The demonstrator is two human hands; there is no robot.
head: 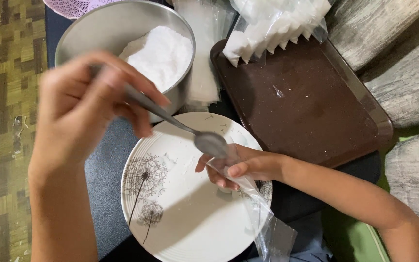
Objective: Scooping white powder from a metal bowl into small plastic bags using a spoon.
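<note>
White plate [190,228] w/ dandelion print, brown tray [311,111].

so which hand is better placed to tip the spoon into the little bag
Left. The left hand already holds the spoon at the clear bag mouth, while the right hand holds that bag.

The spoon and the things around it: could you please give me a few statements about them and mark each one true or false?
1. The left hand holds the spoon by its handle. True.
2. The right hand holds a small clear plastic bag over the plate. True.
3. The metal bowl is empty. False: it holds a white powder.
4. The plate is plain white. False: it has dark dandelion drawings on it.
5. The brown tray carries filled clear bags at its far end. True.
6. The spoon's bowl is dipped in the metal bowl. False: it is at the small bag's mouth, over the plate.
</note>
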